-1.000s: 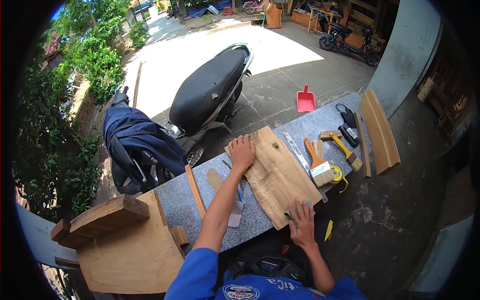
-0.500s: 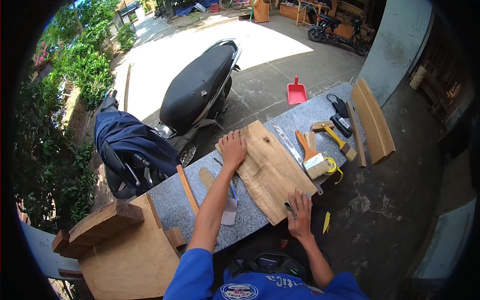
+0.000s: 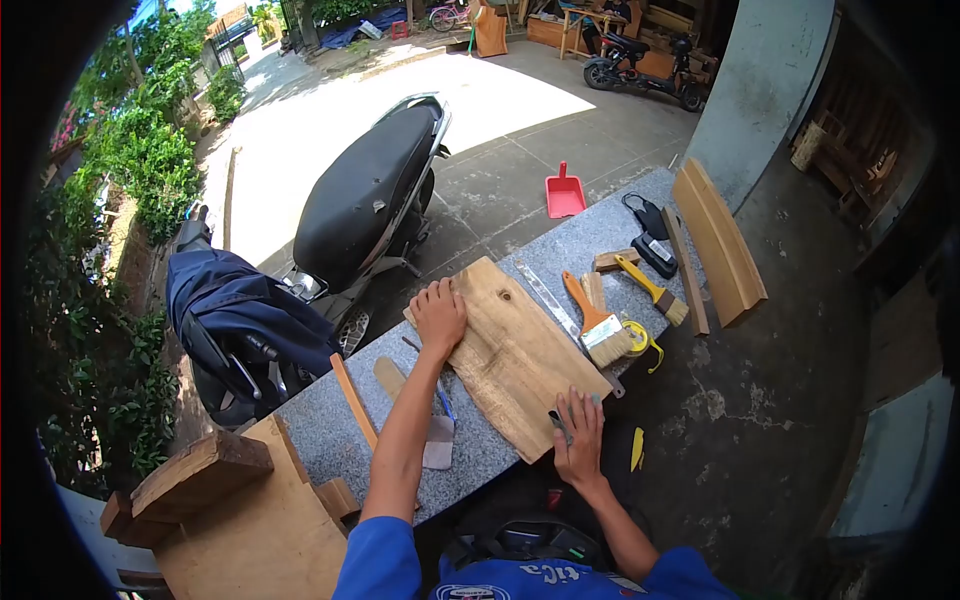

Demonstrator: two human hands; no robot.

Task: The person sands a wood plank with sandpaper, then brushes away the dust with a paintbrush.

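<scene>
A flat wooden board (image 3: 515,345) with a knot near its far end lies on the speckled stone tabletop (image 3: 480,455). My left hand (image 3: 438,315) rests on the board's left far edge, its fingers laid over the wood. At the near right corner, my right hand (image 3: 578,435) holds a small dark piece of folded sheet (image 3: 560,425) against the board; the fingers hide most of it. Just right of the board are a metal ruler (image 3: 548,298), a wide brush with an orange handle (image 3: 600,335), a yellow-handled brush (image 3: 655,290) and a yellow tape roll (image 3: 636,338).
Wood strips (image 3: 355,400) and a grey scraper (image 3: 439,443) lie left of the board. A black pouch (image 3: 655,255) and a long plank (image 3: 718,245) are at the right. Beyond stand a parked motorbike (image 3: 365,190), a red dustpan (image 3: 565,195) and a pillar (image 3: 765,90).
The whole view has shifted, so the scene sits further left and slightly lower. Both hands stay at about the same places on the board.
</scene>
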